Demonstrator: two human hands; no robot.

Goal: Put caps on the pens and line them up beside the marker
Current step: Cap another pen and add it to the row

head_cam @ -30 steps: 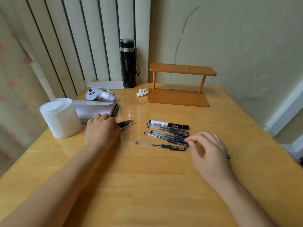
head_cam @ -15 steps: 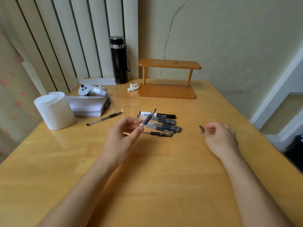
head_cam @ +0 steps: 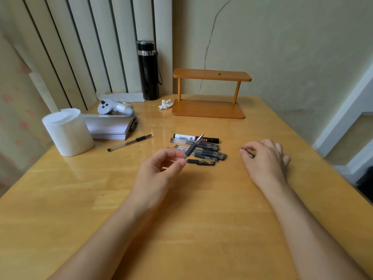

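Step in hand, by the look of it: capping the uncapped pen held in the left hand. Left fingers are pinched shut on the barrel just below the dark grip, tip pointing up and away, over the row.

Right hand sits well apart to the right, low over the desk. Its fingers are curled closed around a small dark piece, probably a cap; only a sliver shows, so not certain.

To do it well:
- Bring the hands together over bare desk, not above the row, so a slip doesn't scatter what's lined up.
- Cap opening should face the tip, axes in line, then a straight push until it seats. An angled push risks jamming or inking the fingers.
- Left pinch is near the front of the barrel; may need to slide back to give the cap room.

Where things are:
- Marker lies at the far edge of the row, white body with black end.
- Capped pens lie just beside it on the near side, roughly parallel, some touching and a bit uneven.
- One more pen without cap lies apart to the left, near the stack of paper and the tissue roll.
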